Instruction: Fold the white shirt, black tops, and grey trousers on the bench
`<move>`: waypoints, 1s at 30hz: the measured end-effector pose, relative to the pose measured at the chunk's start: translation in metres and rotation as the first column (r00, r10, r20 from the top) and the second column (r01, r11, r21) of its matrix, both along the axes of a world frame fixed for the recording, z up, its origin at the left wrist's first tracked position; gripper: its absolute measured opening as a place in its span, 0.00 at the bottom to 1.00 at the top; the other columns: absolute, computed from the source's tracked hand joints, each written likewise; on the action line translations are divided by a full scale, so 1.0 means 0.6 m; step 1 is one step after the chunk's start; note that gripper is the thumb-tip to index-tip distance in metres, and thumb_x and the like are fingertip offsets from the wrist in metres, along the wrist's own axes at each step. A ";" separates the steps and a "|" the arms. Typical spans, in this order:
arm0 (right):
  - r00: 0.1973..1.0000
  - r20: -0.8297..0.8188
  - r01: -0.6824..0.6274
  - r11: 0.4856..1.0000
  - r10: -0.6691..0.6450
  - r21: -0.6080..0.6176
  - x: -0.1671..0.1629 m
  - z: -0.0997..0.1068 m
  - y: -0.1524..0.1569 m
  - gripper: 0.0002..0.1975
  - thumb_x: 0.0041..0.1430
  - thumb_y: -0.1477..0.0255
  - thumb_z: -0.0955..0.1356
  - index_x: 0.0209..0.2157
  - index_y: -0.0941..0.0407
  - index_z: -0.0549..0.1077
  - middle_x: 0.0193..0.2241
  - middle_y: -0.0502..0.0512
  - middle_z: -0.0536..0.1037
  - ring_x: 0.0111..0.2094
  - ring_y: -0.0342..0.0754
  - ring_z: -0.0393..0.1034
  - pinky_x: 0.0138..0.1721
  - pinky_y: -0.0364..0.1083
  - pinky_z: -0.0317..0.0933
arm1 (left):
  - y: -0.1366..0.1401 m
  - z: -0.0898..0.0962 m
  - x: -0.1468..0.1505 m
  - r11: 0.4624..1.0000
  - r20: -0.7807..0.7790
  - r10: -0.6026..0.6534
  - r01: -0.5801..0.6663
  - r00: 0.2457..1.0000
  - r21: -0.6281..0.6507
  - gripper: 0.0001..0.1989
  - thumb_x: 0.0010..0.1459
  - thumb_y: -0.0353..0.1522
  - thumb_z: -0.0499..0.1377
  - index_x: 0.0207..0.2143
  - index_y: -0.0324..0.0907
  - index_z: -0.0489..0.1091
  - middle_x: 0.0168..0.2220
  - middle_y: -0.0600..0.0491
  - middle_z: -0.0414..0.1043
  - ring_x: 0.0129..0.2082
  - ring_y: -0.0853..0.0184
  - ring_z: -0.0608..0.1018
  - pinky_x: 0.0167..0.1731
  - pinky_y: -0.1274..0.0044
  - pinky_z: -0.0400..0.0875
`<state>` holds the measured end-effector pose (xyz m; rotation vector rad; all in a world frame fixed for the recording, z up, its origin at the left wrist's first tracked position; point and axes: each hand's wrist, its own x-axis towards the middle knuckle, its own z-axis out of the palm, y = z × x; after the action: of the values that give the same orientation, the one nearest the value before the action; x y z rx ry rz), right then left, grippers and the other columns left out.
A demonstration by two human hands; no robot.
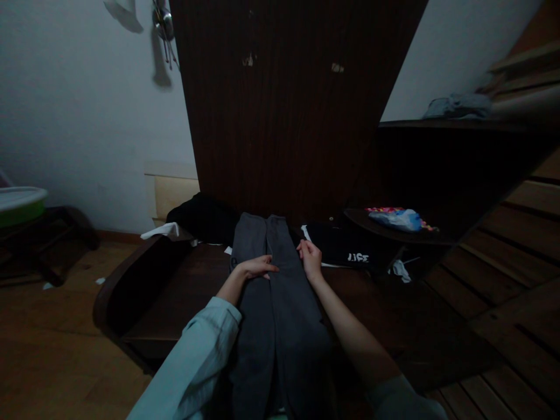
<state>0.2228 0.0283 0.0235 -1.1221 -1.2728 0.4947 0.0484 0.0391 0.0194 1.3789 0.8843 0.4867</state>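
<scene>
A pair of dark grey trousers (295, 309) lies lengthwise over a dark wooden bench, its two legs side by side and the near end running toward my body. My left hand (258, 267) rests on the left leg near the gap between the legs, fingers stretched out over the cloth. At the right edge of the trousers, my right hand (310, 258) has its fingers curled in a pinch on the fabric; the fingertips are partly hidden. Just right of that hand lies a folded black garment (339, 245) with white lettering and a white edge.
Dark bench seat (175, 297) with a curved left arm. Black cloth (201, 216) and a white piece (164, 232) lie at its back left. A tall dark panel (289, 116) rises behind. On a small right shelf sits a colourful plastic packet (398, 220). A green basin (21, 207) stands far left.
</scene>
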 end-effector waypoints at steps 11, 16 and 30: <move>0.995 0.102 -0.015 0.999 0.020 -0.048 -0.011 -0.011 -0.005 0.18 0.53 0.60 0.59 0.17 0.56 0.64 0.11 0.43 0.57 0.16 0.39 0.53 0.20 0.39 0.47 | 0.008 -0.005 0.002 0.982 -0.117 0.098 -0.077 0.988 0.172 0.17 0.37 0.31 0.65 0.29 0.38 0.60 0.20 0.62 0.61 0.18 0.77 0.67 0.18 0.83 0.63; 0.993 0.105 -0.054 0.997 0.059 -0.052 -0.013 -0.009 -0.007 0.18 0.54 0.61 0.59 0.17 0.56 0.64 0.11 0.43 0.57 0.15 0.39 0.53 0.19 0.39 0.48 | 0.002 -0.007 0.009 0.997 -0.032 0.071 -0.070 0.997 0.025 0.14 0.41 0.26 0.61 0.31 0.38 0.60 0.22 0.60 0.64 0.20 0.78 0.68 0.19 0.85 0.62; 0.648 0.713 -0.431 0.901 0.269 0.052 -0.059 -0.034 -0.030 0.07 0.51 0.77 0.63 0.34 0.55 0.70 0.36 0.55 0.70 0.41 0.47 0.62 0.43 0.47 0.58 | 0.020 0.012 -0.020 0.746 -0.513 0.447 0.011 0.733 0.665 0.08 0.51 0.27 0.52 0.33 0.38 0.68 0.30 0.51 0.72 0.31 0.69 0.73 0.30 0.81 0.63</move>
<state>0.1873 0.0102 0.0031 -0.8842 -2.1913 0.1915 0.0366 0.0511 0.0264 2.1521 1.5854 0.5291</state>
